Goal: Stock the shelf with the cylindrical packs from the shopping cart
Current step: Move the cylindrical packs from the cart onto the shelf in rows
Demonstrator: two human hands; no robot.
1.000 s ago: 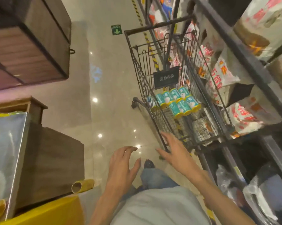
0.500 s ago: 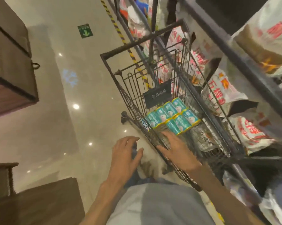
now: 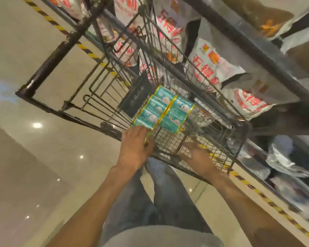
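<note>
So closest to me, my left hand (image 3: 135,148) is down at the near edge of the shopping cart (image 3: 221,125), fingers loosely spread and laid against the near end of the cylindrical packs (image 3: 165,111). I can't tell if they're actually curled round anything yet. My right hand (image 3: 198,155) is at about 3 o'clock from it, blurry, fingers open and reaching at the cart's wire wall, holding nothing as far as I can see. The packs are one teal and gold bundle of tubes lying in the basket at roughly 12 o'clock from my left hand, with a dark sign plate (image 3: 135,97) just beside them. Past that at 1 to 2 o'clock is the shelf (image 3: 257,49), stuffed with white bags (image 3: 214,66). What worries me: the wrap looks slick, so a one-handed lift could let the bundle slide or snag on the wire, and that shelf looks tight for space.
</note>
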